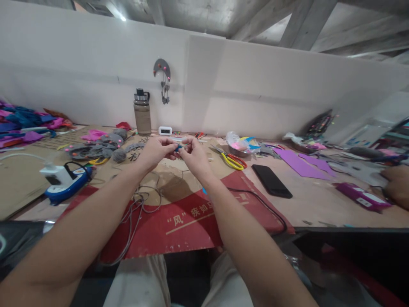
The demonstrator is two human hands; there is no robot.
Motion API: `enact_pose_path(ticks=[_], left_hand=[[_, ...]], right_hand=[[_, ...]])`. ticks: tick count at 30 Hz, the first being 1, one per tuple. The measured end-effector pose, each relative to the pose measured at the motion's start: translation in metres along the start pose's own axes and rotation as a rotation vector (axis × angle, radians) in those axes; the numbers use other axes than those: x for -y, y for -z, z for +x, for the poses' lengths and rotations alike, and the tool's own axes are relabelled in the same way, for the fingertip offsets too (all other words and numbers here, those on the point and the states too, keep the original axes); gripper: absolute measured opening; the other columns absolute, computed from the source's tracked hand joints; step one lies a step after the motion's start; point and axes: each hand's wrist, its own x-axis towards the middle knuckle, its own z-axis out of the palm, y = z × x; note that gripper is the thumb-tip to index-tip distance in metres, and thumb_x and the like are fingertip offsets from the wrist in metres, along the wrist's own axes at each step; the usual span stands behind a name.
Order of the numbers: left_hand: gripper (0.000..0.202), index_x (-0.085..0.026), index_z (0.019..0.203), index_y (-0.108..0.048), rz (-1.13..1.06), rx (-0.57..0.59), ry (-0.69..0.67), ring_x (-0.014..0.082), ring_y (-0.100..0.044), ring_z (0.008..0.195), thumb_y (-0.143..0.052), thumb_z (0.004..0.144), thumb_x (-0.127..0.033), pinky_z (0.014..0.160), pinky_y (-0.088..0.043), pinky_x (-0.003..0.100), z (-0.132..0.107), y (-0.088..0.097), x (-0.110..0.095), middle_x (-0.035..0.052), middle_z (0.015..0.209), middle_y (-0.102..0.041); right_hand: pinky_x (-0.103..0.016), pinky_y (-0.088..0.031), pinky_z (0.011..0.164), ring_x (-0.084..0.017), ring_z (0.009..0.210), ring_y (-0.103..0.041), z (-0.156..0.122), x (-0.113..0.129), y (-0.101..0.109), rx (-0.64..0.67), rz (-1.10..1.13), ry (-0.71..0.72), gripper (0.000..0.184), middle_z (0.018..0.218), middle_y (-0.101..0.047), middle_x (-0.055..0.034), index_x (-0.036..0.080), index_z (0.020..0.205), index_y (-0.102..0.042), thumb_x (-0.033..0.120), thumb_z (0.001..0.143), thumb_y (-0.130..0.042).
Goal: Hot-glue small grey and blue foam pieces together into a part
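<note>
Both my hands meet over the middle of the table, fingers pinched together. My left hand (159, 151) grips a small blue piece (179, 147), perhaps of felt, at its fingertips. From the other side, my right hand (194, 155) closes its thumb and fingers at the same piece. Fingers cover most of it, so its shape is unclear. Any needle or thread between the fingers is too small to tell. Below my left forearm, a loose grey cord (140, 200) lies tangled on the red and brown cardboard sheet (188, 230).
Scissors with yellow handles (231, 162) and a black phone (271, 181) lie to the right, near purple felt (300, 163). Grey yarn balls (119, 155), a water bottle (142, 113) and a blue power strip (68, 186) stand left. Another person's hand (396, 185) shows far right.
</note>
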Motion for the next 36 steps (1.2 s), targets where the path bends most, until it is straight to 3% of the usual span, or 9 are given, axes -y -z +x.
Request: enact_pose_path(ticks=[6, 15, 22, 26, 31, 36], left_hand=[[0.013, -0.012, 0.071, -0.062, -0.026, -0.077, -0.038, 0.0107, -0.059, 0.053, -0.065, 0.068, -0.024, 0.054, -0.05, 0.024, 0.0, -0.001, -0.001, 0.0032, 0.062, -0.062], [0.014, -0.013, 0.076, -0.063, -0.046, -0.061, -0.039, 0.0116, -0.059, 0.053, -0.065, 0.069, -0.024, 0.055, -0.05, 0.025, -0.002, -0.005, 0.0, 0.0038, 0.062, -0.063], [0.014, -0.011, 0.073, -0.063, -0.201, 0.053, 0.059, 0.0136, -0.061, 0.056, -0.062, 0.071, -0.025, 0.057, -0.051, 0.026, -0.002, -0.004, -0.004, 0.007, 0.064, -0.064], [0.017, -0.01, 0.075, -0.063, -0.121, 0.075, 0.033, 0.0155, -0.063, 0.059, -0.065, 0.069, -0.025, 0.054, -0.05, 0.026, -0.002, -0.001, -0.003, 0.0085, 0.067, -0.065], [0.01, -0.013, 0.071, -0.063, 0.032, 0.002, -0.052, 0.0137, -0.062, 0.056, -0.065, 0.068, -0.022, 0.044, -0.045, 0.02, -0.002, -0.002, -0.003, 0.0058, 0.065, -0.064], [0.012, -0.013, 0.074, -0.062, -0.022, -0.111, -0.085, 0.0149, -0.063, 0.059, -0.064, 0.068, -0.023, 0.047, -0.047, 0.022, 0.002, 0.005, 0.001, 0.0056, 0.067, -0.064]], right_hand=[[-0.021, -0.034, 0.054, -0.008, 0.056, -0.042, 0.0, -0.001, -0.002, 0.004, 0.075, -0.004, 0.02, 0.062, -0.042, 0.0077, 0.02, 0.091, -0.043, 0.026, 0.074, -0.05], [-0.02, -0.033, 0.054, -0.008, 0.055, -0.042, 0.0, 0.0, 0.001, -0.026, 0.025, 0.001, 0.015, 0.061, -0.049, 0.0042, 0.018, 0.072, -0.053, 0.032, 0.077, -0.048], [-0.02, -0.032, 0.055, -0.008, 0.052, -0.04, 0.0, 0.006, 0.005, -0.072, -0.051, -0.036, 0.012, 0.057, -0.047, 0.0048, 0.018, 0.067, -0.051, 0.027, 0.074, -0.047], [-0.021, -0.033, 0.056, -0.008, 0.052, -0.04, 0.0, 0.007, 0.007, -0.088, -0.1, -0.032, 0.011, 0.055, -0.045, 0.0055, 0.018, 0.063, -0.049, 0.024, 0.073, -0.048], [-0.021, -0.032, 0.056, -0.008, 0.054, -0.041, 0.001, 0.002, 0.003, -0.054, -0.054, -0.019, 0.012, 0.057, -0.045, 0.0052, 0.018, 0.067, -0.05, 0.027, 0.075, -0.048], [-0.02, -0.033, 0.057, -0.008, 0.058, -0.043, 0.001, -0.004, -0.001, 0.009, 0.018, 0.025, 0.018, 0.065, -0.049, 0.0047, 0.019, 0.084, -0.052, 0.036, 0.079, -0.046]])
